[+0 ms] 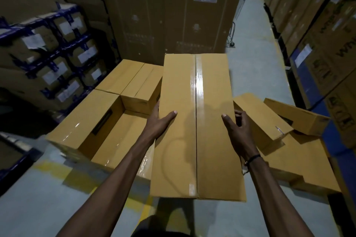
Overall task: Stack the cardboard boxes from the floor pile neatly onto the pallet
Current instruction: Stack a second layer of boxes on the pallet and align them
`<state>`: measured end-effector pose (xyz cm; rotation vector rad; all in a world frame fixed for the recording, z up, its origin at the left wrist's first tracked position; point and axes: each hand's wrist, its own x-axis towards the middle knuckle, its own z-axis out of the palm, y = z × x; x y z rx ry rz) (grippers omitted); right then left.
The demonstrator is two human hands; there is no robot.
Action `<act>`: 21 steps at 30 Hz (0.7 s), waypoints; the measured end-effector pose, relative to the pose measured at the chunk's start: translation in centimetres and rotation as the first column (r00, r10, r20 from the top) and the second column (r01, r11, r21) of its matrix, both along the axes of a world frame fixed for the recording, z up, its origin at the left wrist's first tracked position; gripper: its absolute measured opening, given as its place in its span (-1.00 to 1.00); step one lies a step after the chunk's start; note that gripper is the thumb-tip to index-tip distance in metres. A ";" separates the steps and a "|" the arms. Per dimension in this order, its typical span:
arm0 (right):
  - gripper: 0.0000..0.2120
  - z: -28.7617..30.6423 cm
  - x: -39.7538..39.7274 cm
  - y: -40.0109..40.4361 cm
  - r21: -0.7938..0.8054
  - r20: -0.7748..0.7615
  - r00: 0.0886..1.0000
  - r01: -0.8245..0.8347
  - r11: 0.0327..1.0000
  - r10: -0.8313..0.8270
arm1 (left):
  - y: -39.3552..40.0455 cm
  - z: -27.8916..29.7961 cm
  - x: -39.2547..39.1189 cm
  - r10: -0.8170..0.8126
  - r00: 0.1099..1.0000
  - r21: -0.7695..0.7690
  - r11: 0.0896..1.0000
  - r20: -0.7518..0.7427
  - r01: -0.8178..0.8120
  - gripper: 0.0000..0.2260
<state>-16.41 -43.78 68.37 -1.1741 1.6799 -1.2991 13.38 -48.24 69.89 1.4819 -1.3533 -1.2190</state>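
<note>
Box [196, 127], long and taped down the middle seam, is up in the air between both hands, its far end pointing at the tall cartons [165, 15]. Left hand [160, 121] clamps its left edge, thumb flat on top; right hand [238, 128] does the same on the right edge. Left of the box sit stacked boxes [107, 115] with a sunken gap just beside it. Right of it, loose boxes [275, 131] lie tilted, crowding that edge. Bare floor [256, 67] runs past its far right corner.
</note>
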 end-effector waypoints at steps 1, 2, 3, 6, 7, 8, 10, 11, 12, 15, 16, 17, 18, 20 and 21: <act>-0.52 0.0 1.7 0.7 0.003 -0.010 1.000 -0.006 1.000 0.006 | 0.8 -0.1 1.6 0.010 1.000 0.004 1.000 0.002 -0.010 -0.24; -0.53 0.1 3.5 1.3 0.005 -0.022 1.000 -0.009 1.000 0.009 | 1.5 -0.3 3.4 0.018 1.000 0.009 1.000 0.004 -0.018 -0.24; -0.54 0.1 5.3 1.9 0.009 -0.029 1.000 -0.008 1.000 0.008 | 2.1 -0.5 5.2 0.021 1.000 0.014 1.000 0.006 -0.021 -0.23; -0.55 -0.1 11.6 3.3 0.005 -0.030 0.999 -0.013 1.000 0.013 | 3.8 -0.9 11.4 0.019 1.000 0.020 1.000 0.009 -0.019 -0.23; -0.55 -0.4 13.9 3.6 0.011 -0.023 1.000 -0.016 1.000 0.016 | 4.3 -1.0 13.6 0.018 1.000 0.018 1.000 0.009 -0.018 -0.23; -0.54 -0.8 16.2 4.0 0.018 -0.016 1.000 -0.023 1.000 0.024 | 4.9 -1.1 16.0 0.018 1.000 0.015 1.000 0.013 -0.018 -0.22; -0.53 -1.8 20.9 4.8 0.032 0.025 0.999 -0.031 0.999 0.030 | 5.9 -1.3 20.8 0.021 0.999 0.018 1.000 0.030 -0.022 -0.22; -0.53 -2.4 23.1 5.1 0.036 0.043 0.999 -0.032 0.999 0.031 | 6.4 -1.3 23.1 0.027 0.999 0.021 0.999 0.037 -0.028 -0.23; -0.53 -2.7 25.4 5.5 0.041 0.053 0.998 -0.034 0.999 0.032 | 6.9 -1.2 25.3 0.033 0.999 0.016 0.999 0.043 -0.033 -0.26; -0.47 -3.9 31.4 6.2 0.054 0.085 0.995 -0.048 0.997 0.043 | 8.2 -0.6 30.9 0.041 0.998 -0.020 0.999 0.038 -0.041 -0.33; -0.45 -4.2 33.0 6.3 0.068 0.098 0.994 -0.052 0.996 0.045 | 8.6 -0.4 32.4 0.042 0.998 -0.011 0.999 0.043 -0.041 -0.33; -0.44 -4.5 34.4 6.4 0.079 0.106 0.993 -0.056 0.995 0.047 | 8.9 -0.4 33.9 0.042 0.998 0.004 0.999 0.047 -0.042 -0.33; -0.44 -4.7 35.8 6.6 0.092 0.107 0.993 -0.059 0.994 0.049 | 9.2 -0.3 35.3 0.039 0.998 0.011 0.999 0.053 -0.039 -0.34; -0.45 -4.5 38.5 6.7 0.109 0.108 0.993 -0.050 0.993 0.038 | 9.0 -0.2 37.9 0.027 0.997 0.022 0.999 0.076 -0.029 -0.32; -0.44 -4.4 39.6 6.5 0.110 0.100 0.994 -0.044 0.993 0.033 | 8.7 -0.3 39.1 0.027 0.996 0.035 0.999 0.088 -0.030 -0.31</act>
